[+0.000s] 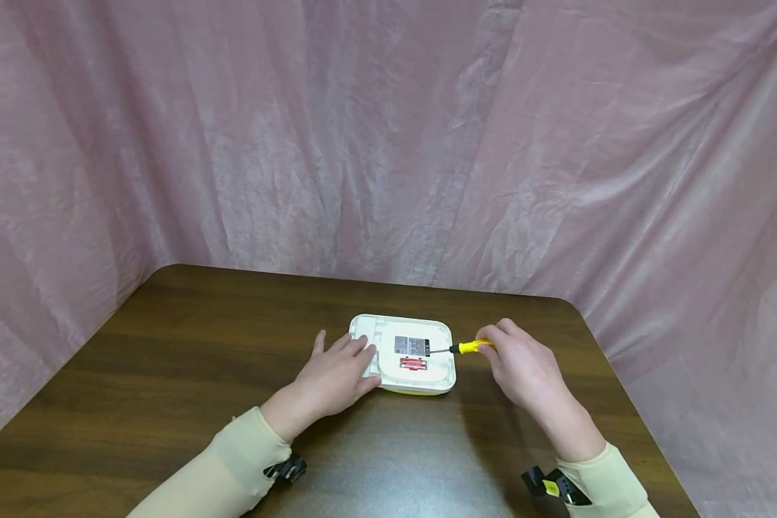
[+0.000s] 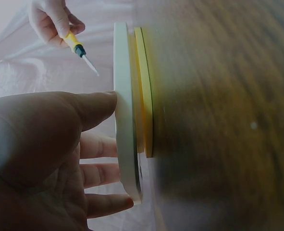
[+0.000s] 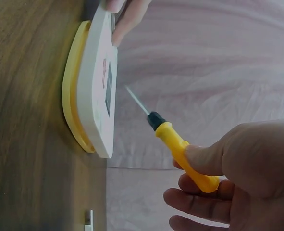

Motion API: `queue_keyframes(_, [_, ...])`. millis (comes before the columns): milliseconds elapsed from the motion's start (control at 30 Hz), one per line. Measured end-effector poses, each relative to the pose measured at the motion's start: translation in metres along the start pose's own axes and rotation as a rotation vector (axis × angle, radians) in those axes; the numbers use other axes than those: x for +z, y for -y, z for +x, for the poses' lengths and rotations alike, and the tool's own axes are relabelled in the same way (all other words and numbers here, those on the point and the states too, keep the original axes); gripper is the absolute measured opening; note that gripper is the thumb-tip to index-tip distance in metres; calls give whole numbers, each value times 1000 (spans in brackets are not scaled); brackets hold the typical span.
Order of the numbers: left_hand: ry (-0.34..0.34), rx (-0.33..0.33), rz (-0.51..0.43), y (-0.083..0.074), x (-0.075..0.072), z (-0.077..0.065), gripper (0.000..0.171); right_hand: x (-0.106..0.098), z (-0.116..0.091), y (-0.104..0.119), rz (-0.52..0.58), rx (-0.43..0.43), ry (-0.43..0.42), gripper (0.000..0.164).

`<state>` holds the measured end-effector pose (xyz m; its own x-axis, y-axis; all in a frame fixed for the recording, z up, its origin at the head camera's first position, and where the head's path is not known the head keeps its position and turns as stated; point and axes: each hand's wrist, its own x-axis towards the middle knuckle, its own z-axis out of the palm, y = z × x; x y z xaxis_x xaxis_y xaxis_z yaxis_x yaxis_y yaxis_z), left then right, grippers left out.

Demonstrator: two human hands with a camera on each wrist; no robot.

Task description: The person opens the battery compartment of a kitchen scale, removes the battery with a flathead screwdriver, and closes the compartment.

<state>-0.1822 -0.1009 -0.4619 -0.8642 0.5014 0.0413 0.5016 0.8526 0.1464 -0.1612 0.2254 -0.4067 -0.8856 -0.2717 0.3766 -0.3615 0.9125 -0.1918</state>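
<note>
A white rounded-square device (image 1: 437, 372) lies flat on the table with a grey printed label (image 1: 411, 346) and a red-and-white sticker (image 1: 414, 364) facing up. Beneath its white body, a yellow layer (image 2: 144, 91) shows in both wrist views. My left hand (image 1: 333, 378) rests on the left side of the device, fingers spread and fairly straight, thumb at the near edge. My right hand (image 1: 524, 367) grips a screwdriver (image 1: 471, 347) by its yellow handle. Its thin shaft (image 3: 137, 99) points toward the label, and the tip stands a little off the surface in the right wrist view.
The brown wooden table (image 1: 188, 345) has rounded far corners. A pink curtain (image 1: 375, 144) hangs behind it and along the sides. Low in the right wrist view, a small pale object (image 3: 89, 221) shows at the table's edge.
</note>
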Motion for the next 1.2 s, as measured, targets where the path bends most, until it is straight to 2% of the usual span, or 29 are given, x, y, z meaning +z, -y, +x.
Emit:
queue_keyframes(367, [10, -5, -3, 0, 0, -1, 62, 6, -2, 3, -17, -22, 36, 10])
queue_keyframes(1200, [1, 1, -8, -2, 1, -3, 60, 16, -2, 13, -11, -63, -81, 13])
